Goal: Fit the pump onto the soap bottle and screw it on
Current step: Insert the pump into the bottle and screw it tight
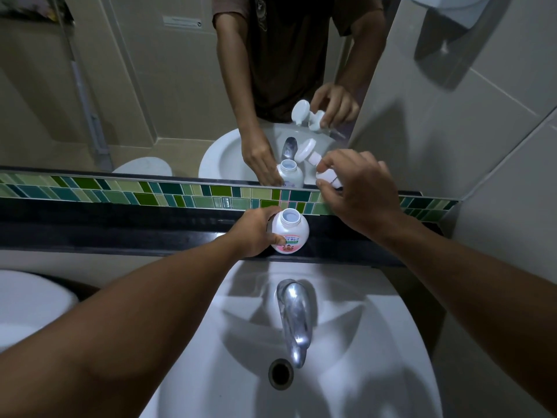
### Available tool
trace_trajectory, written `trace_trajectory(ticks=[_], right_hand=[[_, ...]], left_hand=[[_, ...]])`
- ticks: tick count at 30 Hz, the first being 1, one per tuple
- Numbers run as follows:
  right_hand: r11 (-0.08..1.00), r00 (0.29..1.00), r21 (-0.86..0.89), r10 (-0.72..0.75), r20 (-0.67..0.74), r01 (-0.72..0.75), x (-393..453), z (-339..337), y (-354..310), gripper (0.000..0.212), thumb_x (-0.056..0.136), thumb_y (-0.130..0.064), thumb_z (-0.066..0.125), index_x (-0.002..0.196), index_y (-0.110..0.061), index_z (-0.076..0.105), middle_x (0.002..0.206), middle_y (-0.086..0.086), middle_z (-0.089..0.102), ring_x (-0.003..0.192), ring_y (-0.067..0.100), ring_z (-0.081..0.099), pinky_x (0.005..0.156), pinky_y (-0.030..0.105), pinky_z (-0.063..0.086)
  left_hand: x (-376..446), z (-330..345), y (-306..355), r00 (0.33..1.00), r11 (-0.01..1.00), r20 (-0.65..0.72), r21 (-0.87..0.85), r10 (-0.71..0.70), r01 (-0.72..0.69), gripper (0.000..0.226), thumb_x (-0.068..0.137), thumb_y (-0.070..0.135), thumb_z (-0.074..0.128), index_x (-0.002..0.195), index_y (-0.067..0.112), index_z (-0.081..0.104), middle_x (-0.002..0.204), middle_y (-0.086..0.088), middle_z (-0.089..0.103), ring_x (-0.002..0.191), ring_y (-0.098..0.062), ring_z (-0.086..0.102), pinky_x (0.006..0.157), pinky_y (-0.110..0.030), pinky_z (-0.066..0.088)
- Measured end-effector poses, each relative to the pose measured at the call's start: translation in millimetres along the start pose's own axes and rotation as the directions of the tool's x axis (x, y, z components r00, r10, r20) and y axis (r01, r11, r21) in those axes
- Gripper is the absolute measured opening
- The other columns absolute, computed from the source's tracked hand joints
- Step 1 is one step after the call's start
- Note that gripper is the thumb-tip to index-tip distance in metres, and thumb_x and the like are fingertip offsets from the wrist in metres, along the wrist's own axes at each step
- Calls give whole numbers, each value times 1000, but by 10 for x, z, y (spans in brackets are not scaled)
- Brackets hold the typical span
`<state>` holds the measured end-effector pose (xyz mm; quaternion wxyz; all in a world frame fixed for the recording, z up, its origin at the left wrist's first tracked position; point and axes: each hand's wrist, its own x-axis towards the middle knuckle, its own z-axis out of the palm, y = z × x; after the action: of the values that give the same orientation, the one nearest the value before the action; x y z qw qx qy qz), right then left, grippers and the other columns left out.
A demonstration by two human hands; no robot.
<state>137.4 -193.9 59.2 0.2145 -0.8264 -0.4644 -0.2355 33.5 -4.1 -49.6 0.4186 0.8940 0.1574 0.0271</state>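
Behind the sink, on the black stone surface, my left hand grips the round white soap bottle; my raised right hand pinches the white plastic pump.

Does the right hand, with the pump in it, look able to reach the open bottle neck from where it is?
Probably yes. The right hand holds the pump up and to the right of the soap bottle, whose open neck faces up uncovered; the left hand grips only its side.
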Motion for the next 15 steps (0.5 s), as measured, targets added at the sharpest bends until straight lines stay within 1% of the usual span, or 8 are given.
trace_trajectory(ticks=[1,3,5,7,10,12,15], right_hand=[[998,1000,58,18,-9,-18,-10,38,-24,20,86,-25,74,102,-23,63,104,0,71,91,31,61,75,39,44],[969,995,230,95,-24,-87,-35,130,-83,20,85,-23,77,98,-19,62,94,2,69,82,28,61,69,39,49],[908,981,382,195,-19,-173,-64,233,-142,23,84,-22,80,95,-17,61,88,2,69,74,25,63,65,40,53],[841,964,487,267,6,-236,-106,332,-196,24,84,-23,82,93,-18,60,87,1,70,70,23,67,65,44,57],[757,940,581,337,46,-300,-177,450,-264,25,84,-20,83,93,-17,60,89,-2,72,72,20,71,69,45,59],[712,930,623,362,70,-325,-220,509,-300,24,85,-18,83,94,-16,60,94,-5,72,78,19,72,72,43,60],[696,926,647,374,44,-311,-257,557,-327,25,85,-16,82,95,-16,59,101,-10,70,86,19,72,76,45,60]], left_hand=[[2,1,-1,1000,1000,-1,-1,5,-5,68,69,14,92,131,21,64,122,-1,73,107,-18,65,99,-34,50],[3,3,2,1000,1000,-5,0,13,-13,68,70,13,92,131,20,64,122,-1,73,108,-18,65,99,-33,49],[2,4,-1,1000,1000,-6,-1,16,-16,67,69,13,92,130,20,64,121,-1,73,108,-18,65,100,-34,50],[7,5,-12,1000,1000,-7,-5,20,-20,67,69,13,92,129,21,65,119,1,74,107,-18,66,99,-34,51],[8,4,-13,1000,1000,-6,-8,24,-24,65,69,13,92,128,21,66,116,2,74,105,-16,66,96,-31,50],[9,1,-13,1000,1000,-1,-6,29,-29,65,70,13,92,128,21,66,118,1,73,105,-15,65,94,-28,49],[3,2,-11,1000,999,0,-18,28,-28,65,70,12,92,129,20,65,118,1,73,104,-15,65,93,-26,47]])
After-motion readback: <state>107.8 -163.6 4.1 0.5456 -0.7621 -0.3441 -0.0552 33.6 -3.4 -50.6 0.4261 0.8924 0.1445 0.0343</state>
